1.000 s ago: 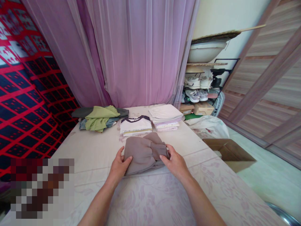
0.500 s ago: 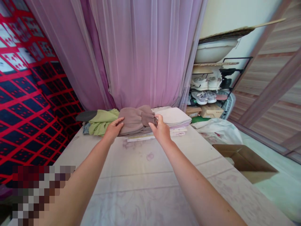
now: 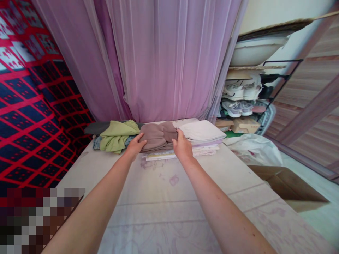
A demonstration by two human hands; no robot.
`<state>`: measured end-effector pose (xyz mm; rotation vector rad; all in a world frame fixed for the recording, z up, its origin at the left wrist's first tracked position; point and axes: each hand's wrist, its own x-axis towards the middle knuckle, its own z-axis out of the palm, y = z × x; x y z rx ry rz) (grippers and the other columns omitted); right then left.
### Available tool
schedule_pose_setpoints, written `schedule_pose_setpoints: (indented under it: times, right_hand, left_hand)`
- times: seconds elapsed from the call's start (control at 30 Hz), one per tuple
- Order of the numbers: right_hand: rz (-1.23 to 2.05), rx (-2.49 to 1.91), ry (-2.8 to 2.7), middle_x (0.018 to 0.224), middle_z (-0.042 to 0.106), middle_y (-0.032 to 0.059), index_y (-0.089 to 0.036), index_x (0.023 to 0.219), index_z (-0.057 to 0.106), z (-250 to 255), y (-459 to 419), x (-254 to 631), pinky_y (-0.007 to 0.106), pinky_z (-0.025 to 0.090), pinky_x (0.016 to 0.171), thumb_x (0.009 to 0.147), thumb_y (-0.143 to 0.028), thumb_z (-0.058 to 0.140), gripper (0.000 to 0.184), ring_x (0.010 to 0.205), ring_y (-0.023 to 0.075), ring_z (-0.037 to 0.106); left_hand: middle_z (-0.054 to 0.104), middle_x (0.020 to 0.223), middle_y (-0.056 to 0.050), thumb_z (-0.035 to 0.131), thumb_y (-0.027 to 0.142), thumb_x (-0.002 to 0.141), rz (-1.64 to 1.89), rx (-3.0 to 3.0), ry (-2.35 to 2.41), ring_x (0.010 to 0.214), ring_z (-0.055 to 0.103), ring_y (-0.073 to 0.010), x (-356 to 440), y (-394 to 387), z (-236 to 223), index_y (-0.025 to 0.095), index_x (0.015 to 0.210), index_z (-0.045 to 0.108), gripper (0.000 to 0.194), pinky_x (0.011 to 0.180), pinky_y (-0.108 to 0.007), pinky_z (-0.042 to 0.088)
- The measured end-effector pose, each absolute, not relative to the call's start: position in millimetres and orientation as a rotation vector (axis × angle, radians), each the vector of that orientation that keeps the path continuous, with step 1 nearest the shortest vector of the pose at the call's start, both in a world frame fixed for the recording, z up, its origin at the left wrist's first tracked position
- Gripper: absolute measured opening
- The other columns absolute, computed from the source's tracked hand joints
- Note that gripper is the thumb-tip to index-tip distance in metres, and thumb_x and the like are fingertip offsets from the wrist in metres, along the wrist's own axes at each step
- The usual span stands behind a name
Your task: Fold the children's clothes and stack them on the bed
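Observation:
A folded brown garment (image 3: 159, 135) lies at the far side of the table, its top gathered into soft creases. My left hand (image 3: 136, 144) grips its left edge, thumb on top and the other fingers mostly hidden. On the opposite side, my right hand (image 3: 182, 145) holds the right edge between thumb and fingers. Just left of the garment is a crumpled green cloth (image 3: 118, 135), lying over blue denim and dark grey fabric (image 3: 96, 127). A stack of folded white and lilac cloths (image 3: 202, 131) sits to the right and reaches partly under the brown one.
Purple curtains (image 3: 164, 63) hang right behind the clothes. A red and dark blue patterned fabric (image 3: 23, 116) hangs on the left. Beyond the table's right edge are an open cardboard box (image 3: 288, 181), a white plastic bag (image 3: 256, 148) and a rack with shoes (image 3: 234, 107).
The brown garment now looks narrower and lower, with both hands still on its sides. More of the green cloth and denim shows beside it. The view has turned slightly left.

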<state>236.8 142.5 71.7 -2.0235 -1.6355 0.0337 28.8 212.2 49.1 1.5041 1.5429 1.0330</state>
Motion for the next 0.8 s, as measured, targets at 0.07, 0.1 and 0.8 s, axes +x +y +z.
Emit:
schedule_pose_setpoints:
  times: [0.07, 0.1, 0.8]
  right_hand:
    - [0.045, -2.11, -1.677, 0.111, 0.064, 0.0138, -0.015, 0.135, 0.035, 71, 141, 238, 0.033, 0.044, 0.082, 0.092, -0.028, 0.047, 0.047, 0.098, 0.0244, 0.063]
    - [0.053, -2.156, -1.706, 0.11, 0.064, 0.0142, -0.015, 0.134, 0.037, 70, 140, 238, 0.033, 0.045, 0.081, 0.092, -0.029, 0.047, 0.046, 0.096, 0.0247, 0.063]
    - [-0.132, -2.21, -1.924, 0.106, 0.066, 0.013, -0.024, 0.121, 0.059, 111, 127, 245, 0.035, 0.045, 0.081, 0.095, -0.03, 0.033, 0.038, 0.095, 0.0248, 0.064]
  left_hand:
    - [0.056, 0.135, -0.008, 0.069, 0.023, 0.077, 1.001, 1.523, 1.596, 0.119, 0.055, -0.0212, 33, 213, 47, 0.02, 0.132, 0.053, 0.058, 0.103, -0.031, 0.04]
    - [0.056, 0.134, -0.008, 0.07, 0.023, 0.075, 0.98, 1.528, 1.623, 0.12, 0.054, -0.0226, 35, 213, 44, 0.019, 0.131, 0.054, 0.058, 0.104, -0.032, 0.038]
    - [0.058, 0.132, -0.009, 0.07, 0.026, 0.074, 0.895, 1.621, 1.651, 0.118, 0.055, -0.0243, 42, 206, 38, 0.02, 0.13, 0.056, 0.058, 0.101, -0.033, 0.04]
